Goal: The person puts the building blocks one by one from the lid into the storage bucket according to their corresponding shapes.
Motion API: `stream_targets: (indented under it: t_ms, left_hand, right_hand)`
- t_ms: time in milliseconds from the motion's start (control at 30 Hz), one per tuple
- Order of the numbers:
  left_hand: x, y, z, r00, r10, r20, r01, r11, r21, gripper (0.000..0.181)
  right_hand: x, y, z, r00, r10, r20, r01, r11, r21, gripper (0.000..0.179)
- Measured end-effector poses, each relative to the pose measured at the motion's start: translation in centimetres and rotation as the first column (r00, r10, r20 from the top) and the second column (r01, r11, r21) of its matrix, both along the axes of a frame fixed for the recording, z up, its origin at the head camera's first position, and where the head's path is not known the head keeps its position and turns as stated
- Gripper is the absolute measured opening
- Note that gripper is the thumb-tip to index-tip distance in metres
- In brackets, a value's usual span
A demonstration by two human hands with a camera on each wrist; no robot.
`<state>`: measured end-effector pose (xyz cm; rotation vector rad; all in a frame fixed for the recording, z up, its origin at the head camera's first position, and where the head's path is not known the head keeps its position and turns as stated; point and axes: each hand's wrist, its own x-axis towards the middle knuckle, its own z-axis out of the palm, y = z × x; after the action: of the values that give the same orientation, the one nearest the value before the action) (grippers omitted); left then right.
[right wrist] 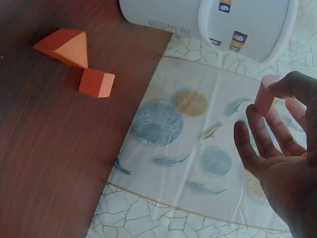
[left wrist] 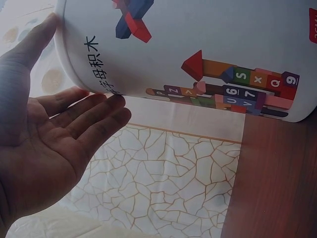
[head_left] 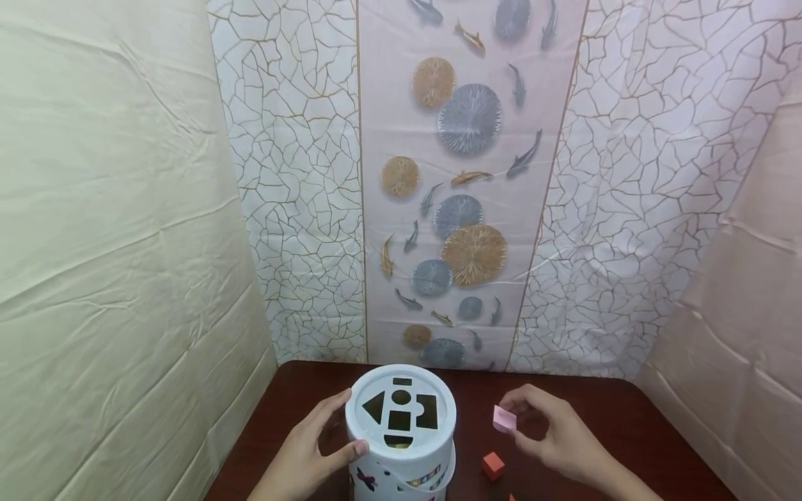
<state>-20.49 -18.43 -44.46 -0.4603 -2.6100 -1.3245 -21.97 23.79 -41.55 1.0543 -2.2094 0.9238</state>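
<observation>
A white shape-sorter bucket (head_left: 401,407) stands on the table, its lid pierced with several cut-outs, among them a triangle, a circle and a square. My left hand (head_left: 307,438) holds the bucket at its upper left side, thumb at the front of the rim and fingers round the side. In the left wrist view that hand's palm (left wrist: 44,148) stays apart from the wall. To the right of the bucket, my right hand (head_left: 554,428) pinches a small pink block (head_left: 504,419) between thumb and fingertips, above the table. The right wrist view shows a rounded side on this pink block (right wrist: 266,94).
An orange cube (head_left: 493,466) lies on the dark red table (head_left: 301,390) below the right hand. Beside it is an orange triangular block (right wrist: 67,47), mostly out of the head view. Patterned cloth (head_left: 301,209) hangs behind the table, with plain cloth at both sides.
</observation>
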Motion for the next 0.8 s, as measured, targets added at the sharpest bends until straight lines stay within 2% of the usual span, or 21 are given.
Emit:
stream_targets:
  t_ms: [200,333,467,600,800]
  left_hand:
    - [0.0,-0.1,0.0,1.0,-0.007,-0.015,0.007,1.0,-0.001,0.084]
    - [0.0,-0.2,0.0,1.0,-0.001,-0.02,0.001,1.0,-0.007,0.085]
    - [0.0,-0.1,0.0,1.0,0.002,-0.014,-0.002,1.0,-0.003,0.084]
    - [0.0,-0.1,0.0,1.0,0.002,-0.008,-0.002,1.0,0.001,0.085]
    - [0.1,-0.1,0.1,1.0,0.001,0.004,-0.001,1.0,-0.007,0.086]
  right_hand:
    - [0.0,-0.9,0.3,0.998,0.065,0.021,-0.064,0.997,-0.039,0.057]
    - [0.2,-1.5,0.6,0.998,0.059,0.039,-0.058,0.998,-0.021,0.061]
    - [0.4,-2.1,0.9,0.999,0.041,0.004,-0.041,0.999,0.014,0.064]
    - [0.3,-2.5,0.8,0.997,0.067,-0.046,-0.067,0.998,0.006,0.06]
    - [0.4,-2.7,0.4,0.994,0.107,0.014,-0.107,0.994,-0.038,0.049]
